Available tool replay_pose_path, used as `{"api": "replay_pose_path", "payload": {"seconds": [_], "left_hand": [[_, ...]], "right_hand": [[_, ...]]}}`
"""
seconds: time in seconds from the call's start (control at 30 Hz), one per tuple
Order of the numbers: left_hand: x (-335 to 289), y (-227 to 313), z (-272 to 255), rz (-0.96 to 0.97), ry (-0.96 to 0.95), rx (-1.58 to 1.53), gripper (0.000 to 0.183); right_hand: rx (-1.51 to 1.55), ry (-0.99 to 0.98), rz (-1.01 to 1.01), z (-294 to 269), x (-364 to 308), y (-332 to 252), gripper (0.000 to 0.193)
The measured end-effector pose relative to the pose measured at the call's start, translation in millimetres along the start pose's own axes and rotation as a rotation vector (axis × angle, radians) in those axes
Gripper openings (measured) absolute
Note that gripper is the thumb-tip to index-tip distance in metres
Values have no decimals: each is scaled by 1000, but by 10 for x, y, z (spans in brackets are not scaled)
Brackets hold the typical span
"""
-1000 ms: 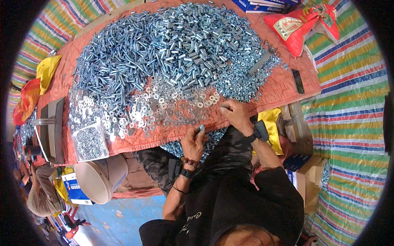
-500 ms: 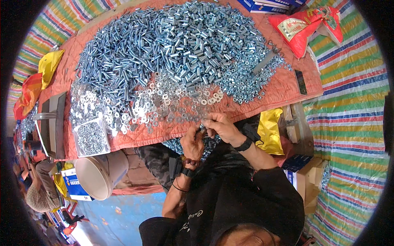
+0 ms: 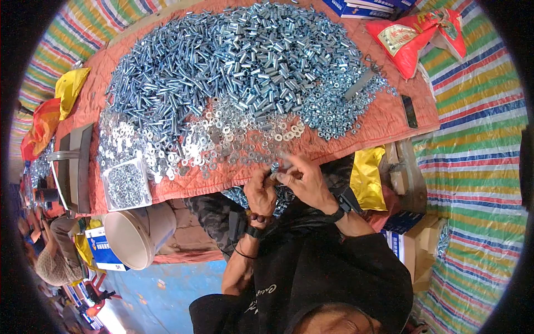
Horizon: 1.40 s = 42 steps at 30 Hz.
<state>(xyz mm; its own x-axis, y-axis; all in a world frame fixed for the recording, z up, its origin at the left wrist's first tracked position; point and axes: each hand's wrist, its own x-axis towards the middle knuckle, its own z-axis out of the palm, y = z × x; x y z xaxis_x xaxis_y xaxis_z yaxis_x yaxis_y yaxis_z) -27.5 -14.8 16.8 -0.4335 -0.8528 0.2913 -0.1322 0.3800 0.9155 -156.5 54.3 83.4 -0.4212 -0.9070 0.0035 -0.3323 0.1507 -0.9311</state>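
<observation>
My left hand (image 3: 260, 192) is closed at the near table edge, its fingertips pinching a small shiny metal fastener (image 3: 275, 166). Its exact kind is too small to tell. Close on the right is my right hand (image 3: 307, 182), its thumb beside the fastener and its forefinger stretched out, apart from the thumb and blurred. Beyond both hands, loose flat washers (image 3: 233, 142) are spread over the red quilted cloth (image 3: 384, 125). Below them, more metal parts (image 3: 236, 195) show in part at my lap, mostly hidden by my hands.
Metal rods (image 3: 161, 72), short tubes (image 3: 267, 67) and nuts (image 3: 328, 114) form a large heap. A white tray (image 3: 146, 183) holds small rings. A beige bucket (image 3: 129, 239) stands below. A dark phone-like slab (image 3: 409, 111) and red bag (image 3: 409, 44) lie right. Another person (image 3: 58, 256) sits far left.
My right forefinger has lifted away from the fastener and straightened, and my right hand has shifted slightly downward. My left hand stays almost in place, still pinching. The view has shifted slightly.
</observation>
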Motion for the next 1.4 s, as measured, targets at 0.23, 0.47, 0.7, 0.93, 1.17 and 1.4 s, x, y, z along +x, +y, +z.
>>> {"api": "replay_pose_path", "payload": {"seconds": [0.23, 0.47, 0.7, 0.93, 1.17, 1.4], "left_hand": [[35, 65, -24, 0, 71, 12, 17], [10, -26, -65, -53, 56, -2, 15], [71, 79, -78, -14, 62, -28, 18], [50, -18, -43, -42, 98, -70, 16], [74, -23, -87, -31, 116, 24, 19], [103, -110, -79, -69, 142, -126, 19]], "right_hand": [[159, -221, 10, -65, -84, -93, 26], [260, -351, 169, -45, -55, -180, 54], [291, -331, 146, -24, -63, -232, 64], [381, -235, 147, 59, -33, -163, 72], [274, -327, 89, 25, -66, -222, 62], [185, -468, 20, 35, -18, -147, 67]]}}
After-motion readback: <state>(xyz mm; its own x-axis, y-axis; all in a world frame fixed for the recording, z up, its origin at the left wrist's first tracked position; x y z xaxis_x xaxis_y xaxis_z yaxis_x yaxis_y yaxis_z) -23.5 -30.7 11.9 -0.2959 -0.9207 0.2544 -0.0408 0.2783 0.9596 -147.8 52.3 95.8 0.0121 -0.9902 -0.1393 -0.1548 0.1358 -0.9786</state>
